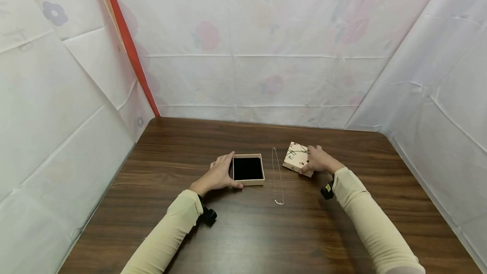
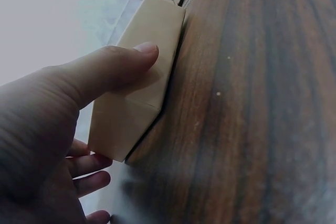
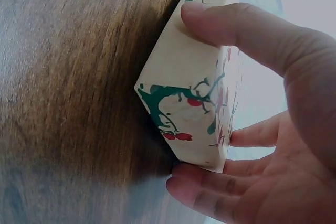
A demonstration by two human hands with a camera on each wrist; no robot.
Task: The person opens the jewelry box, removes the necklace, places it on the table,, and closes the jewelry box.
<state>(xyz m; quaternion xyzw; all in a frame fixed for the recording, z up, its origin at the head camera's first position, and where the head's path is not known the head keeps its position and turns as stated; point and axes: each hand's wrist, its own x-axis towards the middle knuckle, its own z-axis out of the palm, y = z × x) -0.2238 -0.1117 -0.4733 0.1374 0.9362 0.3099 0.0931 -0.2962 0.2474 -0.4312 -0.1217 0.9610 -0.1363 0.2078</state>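
Note:
My left hand (image 1: 217, 175) holds a small cream gift box base (image 1: 252, 182) by its left side, the thumb pressed on its near wall (image 2: 134, 72) and the fingers at its far left corner. A black pad (image 1: 247, 168) lines the inside of this base. To the right, the patterned box lid (image 1: 296, 155) lies top up and slightly turned, with red and green plant prints. My right hand (image 1: 319, 160) grips that lid, thumb along one side (image 3: 173, 59) and fingertips on the opposite one. Between base and lid a thin silver necklace (image 1: 279, 203) lies stretched lengthwise on the table.
Everything lies on a dark wood-grain table (image 1: 236, 236). Pale printed sheets (image 1: 251, 45) hang behind it and on both sides, and a red strip (image 1: 131, 50) runs down the back left corner. Each wrist wears a small black camera (image 1: 208, 215).

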